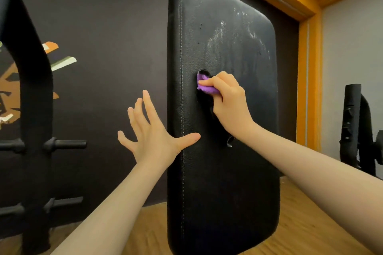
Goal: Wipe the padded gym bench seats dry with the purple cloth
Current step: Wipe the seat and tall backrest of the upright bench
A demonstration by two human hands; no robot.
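A black padded bench pad (pixel 223 151) stands nearly upright in the middle of the view, its stitched seam running down near its left edge. The right hand (pixel 230 101) presses a bunched purple cloth (pixel 206 87) against the pad's face, a little above its middle and nearer the left edge than the right; the fingers (pixel 215 83) are curled round the cloth, so only a small part of it shows. Just at the cloth there is a dark tear (pixel 204 73) in the cover, and torn cover seems to run down below the hand, though the wrist hides most of it. Pale streaks (pixel 232 35) lie across the pad's upper right part. The left hand (pixel 151 132) is spread wide at the pad's left edge, holding nothing, its thumb resting on the face just past the seam. Left of the pad stands a black rack (pixel 35 109) with pegs, before a dark wall. The floor (pixel 300 223) below is wooden.
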